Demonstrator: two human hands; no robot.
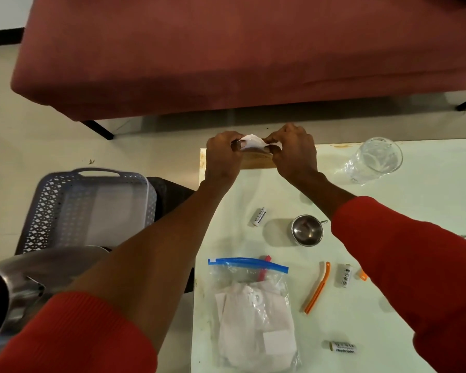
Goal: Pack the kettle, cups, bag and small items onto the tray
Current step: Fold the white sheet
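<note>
Hands, left hand (222,154) and right hand (293,152), pinch white paper (253,142).

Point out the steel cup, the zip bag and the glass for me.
steel cup (306,230): head view, on the inside of its bowl.
zip bag (256,316): head view, on the clear plastic over the white contents.
glass (374,159): head view, on its clear side wall.
</note>
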